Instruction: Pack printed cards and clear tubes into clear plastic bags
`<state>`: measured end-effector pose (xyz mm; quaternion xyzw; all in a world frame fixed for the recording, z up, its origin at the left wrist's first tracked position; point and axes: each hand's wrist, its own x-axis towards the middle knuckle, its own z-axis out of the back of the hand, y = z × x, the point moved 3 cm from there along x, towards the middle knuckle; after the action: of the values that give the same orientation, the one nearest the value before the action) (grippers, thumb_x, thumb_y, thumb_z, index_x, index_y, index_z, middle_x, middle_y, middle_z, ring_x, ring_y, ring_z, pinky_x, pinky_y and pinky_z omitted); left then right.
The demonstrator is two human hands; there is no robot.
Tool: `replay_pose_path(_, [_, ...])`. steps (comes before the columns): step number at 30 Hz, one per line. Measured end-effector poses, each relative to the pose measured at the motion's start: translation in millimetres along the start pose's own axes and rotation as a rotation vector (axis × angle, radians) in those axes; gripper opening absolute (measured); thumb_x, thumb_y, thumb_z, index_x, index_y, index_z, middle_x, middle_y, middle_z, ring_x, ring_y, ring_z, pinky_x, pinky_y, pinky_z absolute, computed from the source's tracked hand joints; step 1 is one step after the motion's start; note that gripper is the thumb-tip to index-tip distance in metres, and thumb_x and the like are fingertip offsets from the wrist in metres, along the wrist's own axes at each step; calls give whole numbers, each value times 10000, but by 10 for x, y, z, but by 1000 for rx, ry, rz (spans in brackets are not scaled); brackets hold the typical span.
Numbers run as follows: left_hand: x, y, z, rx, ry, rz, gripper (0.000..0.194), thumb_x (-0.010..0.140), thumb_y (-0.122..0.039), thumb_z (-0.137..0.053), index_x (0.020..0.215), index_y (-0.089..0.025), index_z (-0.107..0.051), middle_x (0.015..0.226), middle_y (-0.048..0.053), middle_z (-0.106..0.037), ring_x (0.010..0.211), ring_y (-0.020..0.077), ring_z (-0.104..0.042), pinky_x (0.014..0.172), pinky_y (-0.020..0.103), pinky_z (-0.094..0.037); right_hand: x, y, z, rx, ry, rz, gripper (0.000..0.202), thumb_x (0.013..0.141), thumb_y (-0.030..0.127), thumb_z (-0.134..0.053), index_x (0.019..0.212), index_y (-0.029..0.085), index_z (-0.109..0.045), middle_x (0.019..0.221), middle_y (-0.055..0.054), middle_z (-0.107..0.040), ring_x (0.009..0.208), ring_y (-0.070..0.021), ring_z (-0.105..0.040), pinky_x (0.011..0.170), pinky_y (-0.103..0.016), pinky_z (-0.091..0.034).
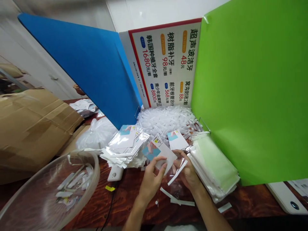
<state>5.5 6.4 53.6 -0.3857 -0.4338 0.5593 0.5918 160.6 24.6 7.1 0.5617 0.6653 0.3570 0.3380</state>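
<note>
A printed card (166, 153) with a blue picture is pinched between the thumb and fingers of my left hand (154, 175). My right hand (185, 170) grips a clear plastic bag (175, 181) with a white strip along its edge, close against the card's lower right side. Another printed card (178, 140) lies just beyond my hands. To the left is a stack of bagged cards (127, 147); on the right lies a pile of clear bags (214, 166). Behind them spreads a heap of small white plastic pieces (166, 120).
Blue (81, 64) and green (250, 96) boards flank a printed price board (166, 64). A clear bin (93, 173) stands at left before a cardboard box (33, 128). Loose white strips (183, 202) lie near my forearms. A white device (287, 199) is at right.
</note>
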Motion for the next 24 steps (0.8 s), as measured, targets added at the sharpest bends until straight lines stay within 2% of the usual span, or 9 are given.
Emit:
replay_pose_path(3, [110,-166,454,73,-67,-77,235,859,-418,-626,1022,-259,-683,1010,50,-704,826,216,-646,699,289,-502,101,125,58,-247,4,86,303,834,376,-699,1102,252,-631,914,-11,-671,592,-133,-570,565,-268,-480])
replay_pose_path(6, [264,-253,1103,81,-219,7,283,831,-475,-614,1008,-255,-600,794,0,-622,635,185,-583,540,262,-448,240,341,178,-674,-81,255,203,910,347,-596,1055,218,-657,971,-50,-681,747,-185,-621,689,-307,-506])
replay_pose_path(9, [508,-280,1594,186,-146,83,311,814,-526,-576,966,-255,-575,620,-44,-504,511,167,-490,454,248,-366,401,509,261,-1145,-183,374,201,945,243,-512,1062,172,-660,1061,-113,-666,966,-249,-611,852,-359,-480])
replay_pose_path(11, [715,-282,1774,401,-55,27,332,782,-550,-573,920,-251,-612,578,-41,-487,519,174,-481,479,258,-372,516,533,283,-1490,-227,291,231,953,218,-505,1106,140,-659,1100,-149,-653,1038,-287,-577,889,-388,-450])
replay_pose_path(15, [1066,-141,1868,826,82,-27,458,802,-602,-489,1023,-259,-697,499,-43,-449,529,197,-516,564,280,-409,668,483,278,-1813,-309,87,286,960,275,-544,1150,98,-663,1172,-198,-626,1079,-334,-534,880,-414,-406])
replay_pose_path(17, [1150,-48,1871,956,77,-20,485,839,-580,-467,1138,-272,-693,589,-16,-557,602,210,-588,607,286,-429,694,440,264,-1815,-347,69,309,952,286,-564,1155,76,-664,1195,-216,-614,1087,-346,-522,886,-421,-388])
replay_pose_path(19, [1158,-4,1877,1050,2,-53,459,863,-547,-484,1174,-283,-693,864,39,-672,703,214,-636,628,292,-441,696,388,265,-1822,-381,49,344,940,299,-585,1163,48,-660,1201,-232,-607,1095,-357,-509,895,-430,-371])
replay_pose_path(21, [1092,-21,1869,1113,-114,-112,400,880,-512,-505,1126,-277,-716,1132,79,-651,733,208,-643,616,302,-444,685,341,279,-1826,-417,30,386,931,309,-600,1177,16,-647,1211,-254,-597,1114,-372,-492,911,-444,-351])
replay_pose_path(24, [844,-127,1700,1045,-258,-260,316,914,-443,-501,985,-235,-728,1146,89,-651,742,207,-641,636,313,-457,672,296,310,-1825,-443,12,399,927,322,-607,1170,8,-647,1227,-269,-588,1134,-376,-477,931,-448,-328])
